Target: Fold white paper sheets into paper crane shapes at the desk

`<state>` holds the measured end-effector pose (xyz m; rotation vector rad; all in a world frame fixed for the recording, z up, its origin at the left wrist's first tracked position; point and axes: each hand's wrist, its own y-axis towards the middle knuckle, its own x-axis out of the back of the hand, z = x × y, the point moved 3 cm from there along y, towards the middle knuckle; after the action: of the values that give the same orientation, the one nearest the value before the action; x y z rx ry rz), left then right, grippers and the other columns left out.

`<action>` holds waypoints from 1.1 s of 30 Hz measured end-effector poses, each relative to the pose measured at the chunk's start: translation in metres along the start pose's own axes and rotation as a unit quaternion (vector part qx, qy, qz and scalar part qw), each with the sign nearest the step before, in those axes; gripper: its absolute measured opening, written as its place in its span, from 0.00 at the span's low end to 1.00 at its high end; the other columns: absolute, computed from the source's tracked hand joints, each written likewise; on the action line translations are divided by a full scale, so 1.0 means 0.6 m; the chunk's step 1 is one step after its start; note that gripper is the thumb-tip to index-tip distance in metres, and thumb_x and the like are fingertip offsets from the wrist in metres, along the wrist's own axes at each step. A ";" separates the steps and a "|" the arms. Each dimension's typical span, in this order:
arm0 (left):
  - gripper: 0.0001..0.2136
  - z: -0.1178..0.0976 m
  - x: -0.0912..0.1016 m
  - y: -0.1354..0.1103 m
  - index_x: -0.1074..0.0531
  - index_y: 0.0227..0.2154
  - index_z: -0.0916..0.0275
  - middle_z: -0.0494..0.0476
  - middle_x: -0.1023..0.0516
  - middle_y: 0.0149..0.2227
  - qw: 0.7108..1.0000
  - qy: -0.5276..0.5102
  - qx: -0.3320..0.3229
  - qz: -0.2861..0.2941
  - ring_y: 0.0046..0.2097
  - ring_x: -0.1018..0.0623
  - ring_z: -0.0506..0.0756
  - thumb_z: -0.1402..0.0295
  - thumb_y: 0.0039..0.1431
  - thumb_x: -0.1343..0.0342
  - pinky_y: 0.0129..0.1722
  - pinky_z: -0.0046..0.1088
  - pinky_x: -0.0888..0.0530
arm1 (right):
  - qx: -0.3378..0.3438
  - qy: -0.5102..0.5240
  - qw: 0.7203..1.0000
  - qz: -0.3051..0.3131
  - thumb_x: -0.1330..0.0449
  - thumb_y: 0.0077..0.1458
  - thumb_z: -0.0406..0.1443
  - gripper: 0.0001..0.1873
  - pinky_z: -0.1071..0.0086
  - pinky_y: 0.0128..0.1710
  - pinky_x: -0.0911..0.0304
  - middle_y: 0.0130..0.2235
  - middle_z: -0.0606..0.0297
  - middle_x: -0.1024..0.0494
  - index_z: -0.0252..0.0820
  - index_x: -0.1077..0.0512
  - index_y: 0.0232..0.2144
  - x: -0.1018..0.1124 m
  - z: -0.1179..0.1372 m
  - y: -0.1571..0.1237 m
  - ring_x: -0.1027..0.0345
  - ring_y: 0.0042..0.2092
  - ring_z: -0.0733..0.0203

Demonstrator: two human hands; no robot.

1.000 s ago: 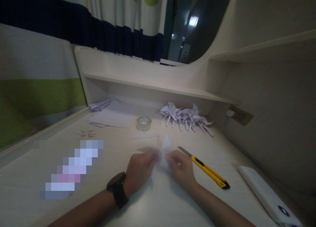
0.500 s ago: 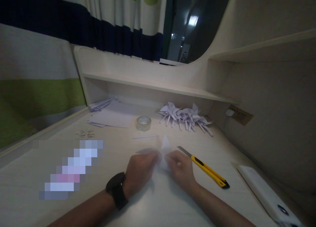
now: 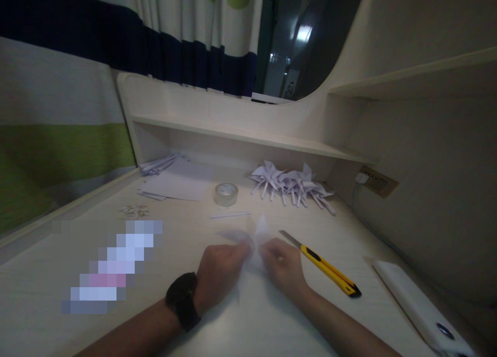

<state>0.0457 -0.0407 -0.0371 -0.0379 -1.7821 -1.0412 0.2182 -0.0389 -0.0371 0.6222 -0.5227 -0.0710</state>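
Note:
Between my hands, low over the desk, is a white paper pinwheel, blurred, with one blade pointing up and another spread to the left. My left hand, with a dark watch on its wrist, pinches it near the centre. My right hand has its fingers closed on the pinwheel's right side. Fingertips and paper overlap, so the exact grip is partly hidden. Just beyond them lies a thin white paper stick. A yellow utility knife, its blade out, rests to the right of my right hand.
A roll of clear tape stands behind the stick. Several finished paper pinwheels are heaped at the back right, and paper sheets at the back left. Small pale pieces lie left. A white box-shaped object is at far right.
The pinwheel's paper blades have shifted slightly between my fingers, the left blade now showing a little differently. Both hands stay almost in place, and the things on the desk have not moved.

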 end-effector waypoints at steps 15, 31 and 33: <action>0.08 0.003 0.003 0.008 0.30 0.27 0.59 0.47 0.26 0.22 0.987 -0.134 0.088 -0.001 0.23 0.26 0.50 0.74 0.59 0.50 0.24 0.22 0.37 | 0.139 -0.123 0.983 0.010 0.47 0.56 0.31 0.09 0.71 0.28 0.42 0.25 0.63 0.27 0.41 0.30 0.25 0.003 0.026 -0.003 0.35 0.27 0.63; 0.09 0.002 -0.001 0.006 0.30 0.29 0.59 0.49 0.24 0.21 0.994 -0.059 0.090 -0.014 0.23 0.23 0.52 0.67 0.64 0.51 0.23 0.24 0.37 | 0.111 -0.028 0.993 -0.019 0.46 0.55 0.29 0.08 0.70 0.30 0.37 0.27 0.63 0.25 0.41 0.28 0.28 0.005 0.037 0.000 0.32 0.29 0.62; 0.10 -0.001 -0.002 0.004 0.30 0.28 0.60 0.49 0.25 0.20 0.997 -0.035 0.067 -0.015 0.23 0.24 0.53 0.67 0.64 0.52 0.22 0.25 0.38 | 0.105 -0.026 0.994 -0.017 0.45 0.55 0.29 0.08 0.71 0.30 0.37 0.27 0.63 0.25 0.41 0.28 0.28 0.004 0.035 0.000 0.33 0.29 0.62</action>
<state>0.0478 -0.0393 -0.0364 0.0358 -1.9181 -0.9484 0.2102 -0.0510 -0.0217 0.8364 -0.5732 -0.0657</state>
